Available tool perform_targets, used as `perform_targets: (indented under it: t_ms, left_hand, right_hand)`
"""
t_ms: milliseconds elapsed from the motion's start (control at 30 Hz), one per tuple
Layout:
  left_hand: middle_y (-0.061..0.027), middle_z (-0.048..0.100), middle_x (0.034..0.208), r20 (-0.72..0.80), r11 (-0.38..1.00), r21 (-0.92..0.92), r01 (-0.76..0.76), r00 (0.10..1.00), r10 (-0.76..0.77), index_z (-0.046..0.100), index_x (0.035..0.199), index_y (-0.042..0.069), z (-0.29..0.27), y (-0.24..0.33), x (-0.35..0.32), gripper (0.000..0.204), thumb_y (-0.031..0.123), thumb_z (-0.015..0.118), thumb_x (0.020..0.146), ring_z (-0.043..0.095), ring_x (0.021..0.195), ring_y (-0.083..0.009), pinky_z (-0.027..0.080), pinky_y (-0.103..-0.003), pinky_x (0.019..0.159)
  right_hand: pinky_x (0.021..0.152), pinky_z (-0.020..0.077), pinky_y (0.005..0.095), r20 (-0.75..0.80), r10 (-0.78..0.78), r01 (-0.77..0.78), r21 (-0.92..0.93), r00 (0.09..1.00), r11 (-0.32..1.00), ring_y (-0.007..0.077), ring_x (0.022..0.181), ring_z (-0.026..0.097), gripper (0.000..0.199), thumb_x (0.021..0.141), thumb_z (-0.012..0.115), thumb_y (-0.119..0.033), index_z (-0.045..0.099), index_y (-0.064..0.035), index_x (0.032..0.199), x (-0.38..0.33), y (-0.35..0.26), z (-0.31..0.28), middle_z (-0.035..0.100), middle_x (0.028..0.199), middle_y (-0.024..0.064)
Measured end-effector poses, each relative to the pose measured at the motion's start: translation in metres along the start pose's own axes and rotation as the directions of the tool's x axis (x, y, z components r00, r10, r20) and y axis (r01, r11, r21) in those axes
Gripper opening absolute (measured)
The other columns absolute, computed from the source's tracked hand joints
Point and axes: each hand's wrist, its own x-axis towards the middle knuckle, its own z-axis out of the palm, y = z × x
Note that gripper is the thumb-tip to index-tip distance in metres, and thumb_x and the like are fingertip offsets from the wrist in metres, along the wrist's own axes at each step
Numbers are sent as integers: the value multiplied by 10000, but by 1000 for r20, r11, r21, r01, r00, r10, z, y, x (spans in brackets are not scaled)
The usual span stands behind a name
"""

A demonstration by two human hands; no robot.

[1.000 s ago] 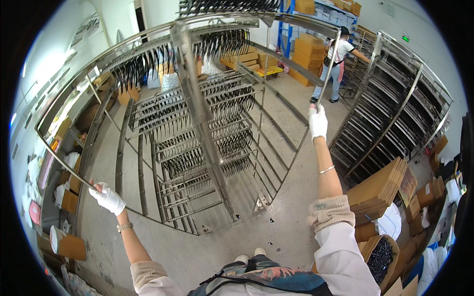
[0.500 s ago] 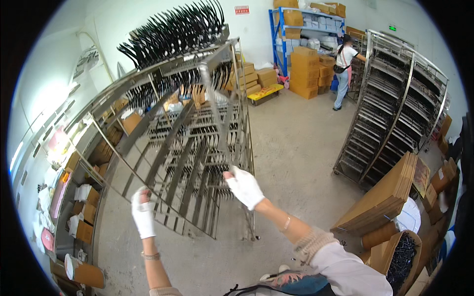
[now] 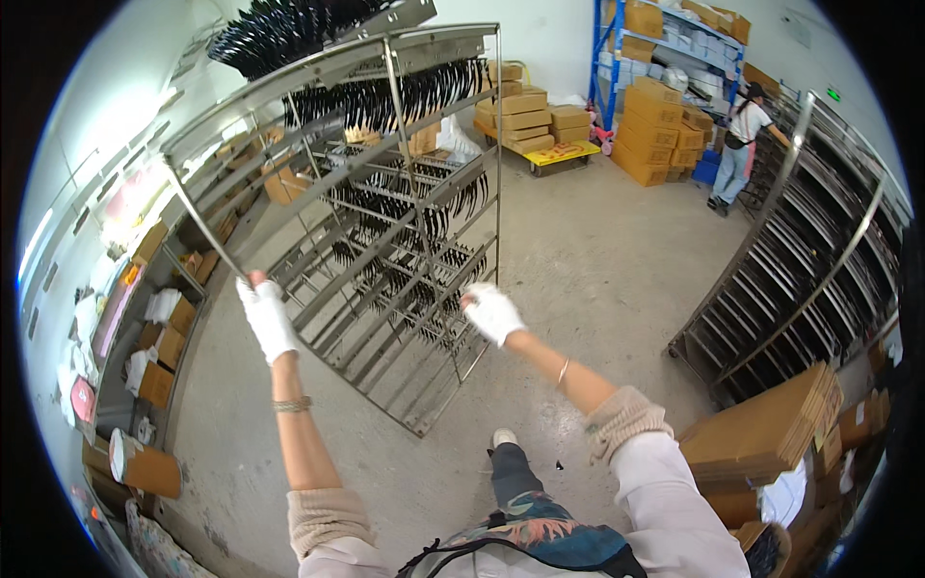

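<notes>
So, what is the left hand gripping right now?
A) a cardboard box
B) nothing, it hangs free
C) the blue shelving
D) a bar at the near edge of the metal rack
D: the gloved left hand is closed around a bar of the metal rack, while the right hand reaches toward its other side.

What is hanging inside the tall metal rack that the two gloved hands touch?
Rows of thin black pieces hang from the bars of the metal rack, top to lower tiers. The left hand and right hand touch its frame. Crossing bars hide what the pieces are.
</notes>
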Motion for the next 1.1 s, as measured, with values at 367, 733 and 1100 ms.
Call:
perform_targets:
  t_ms: [367,733,1100]
  left_hand:
    - [71,380,672,-307,991,-129,30,949,-69,505,811,135,39,-25,47,322,354,529,1046,317,580,-28,282,-224,527]
    - [-65,641,806,-384,998,66,-6,923,31,613,1069,-2,50,-105,32,232,151,440,1057,602,684,-136,502,-285,642]
    - [-94,583,690,-342,869,460,-184,866,365,645,990,16,-98,-187,143,271,181,433,1021,459,573,-116,397,-326,537]
  right_hand:
    - [1041,458,440,-481,284,-308,29,829,951,406,1224,576,601,866,620,-361,563,23,1324,399,187,-97,594,1308,286]
    - [814,507,441,-390,392,-300,276,834,913,387,902,678,540,925,516,-511,734,-17,947,483,223,-75,720,887,206]
    - [609,424,356,-656,338,-192,286,675,939,149,656,493,429,983,595,-389,652,11,836,194,99,-69,583,667,40]
